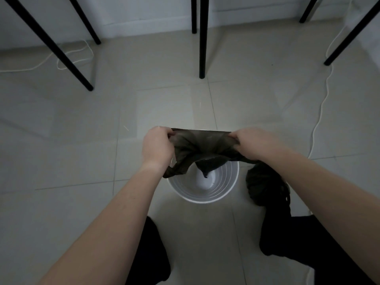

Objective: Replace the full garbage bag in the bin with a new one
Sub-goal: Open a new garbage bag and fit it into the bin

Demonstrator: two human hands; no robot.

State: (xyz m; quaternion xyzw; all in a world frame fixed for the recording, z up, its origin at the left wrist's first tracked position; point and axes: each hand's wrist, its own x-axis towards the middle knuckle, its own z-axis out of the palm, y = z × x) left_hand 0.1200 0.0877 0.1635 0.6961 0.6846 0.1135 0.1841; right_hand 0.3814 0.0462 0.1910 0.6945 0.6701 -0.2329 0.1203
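Observation:
A white round bin (205, 197) stands on the tiled floor below my hands, with no liner inside it. Over its far rim I hold a thin dark new garbage bag (200, 147), stretched flat between both hands, its lower end drooping into the bin. My left hand (157, 145) grips the bag's left edge and my right hand (255, 141) grips its right edge. A full dark garbage bag (265, 186) sits on the floor just right of the bin, partly hidden by my right forearm.
Black furniture legs (203, 38) stand on the floor ahead, more at far left and right. A white cable (320, 112) runs down the right side, another loops at far left (70, 58). My dark-clothed legs (287, 239) are below the bin.

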